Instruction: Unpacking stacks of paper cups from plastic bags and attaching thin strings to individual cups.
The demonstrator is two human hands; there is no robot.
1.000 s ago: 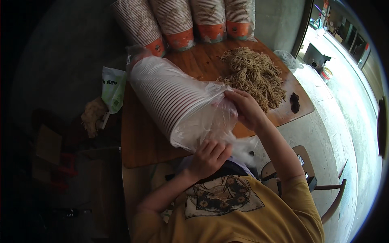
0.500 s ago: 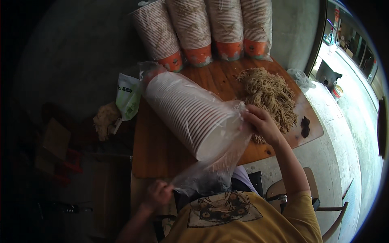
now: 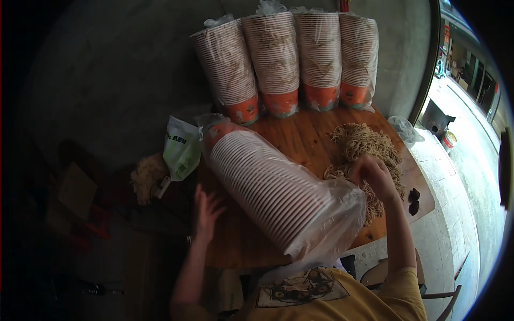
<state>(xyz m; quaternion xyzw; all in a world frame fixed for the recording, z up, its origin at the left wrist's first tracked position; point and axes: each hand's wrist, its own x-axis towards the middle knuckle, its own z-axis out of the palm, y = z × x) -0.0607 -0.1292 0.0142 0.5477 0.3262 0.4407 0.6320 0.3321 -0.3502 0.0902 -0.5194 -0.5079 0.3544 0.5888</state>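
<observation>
A long stack of white paper cups (image 3: 267, 190) in a clear plastic bag (image 3: 334, 224) lies tilted across the wooden table (image 3: 235, 243), its open end toward me. My left hand (image 3: 206, 209) hovers with fingers spread at the table's left side, just beside the stack and not touching it. My right hand (image 3: 375, 174) is curled at the bag's loose upper edge, over a pile of tan dried noodles (image 3: 364, 155). The bag's mouth hangs past the table's near edge above my yellow shirt.
Several bagged stacks of orange-based paper cups (image 3: 289, 59) stand against the grey wall at the table's back. A green-and-white pouch (image 3: 181, 150) and a pale bundle (image 3: 144, 176) lie at the left. A chair (image 3: 423, 289) stands at the lower right; a crumpled plastic bag (image 3: 402, 128) lies at the table's right edge.
My left hand let go of the bag's loose end and came up, open, beside the stack. My right hand shifted right toward the noodles with the bag's edge.
</observation>
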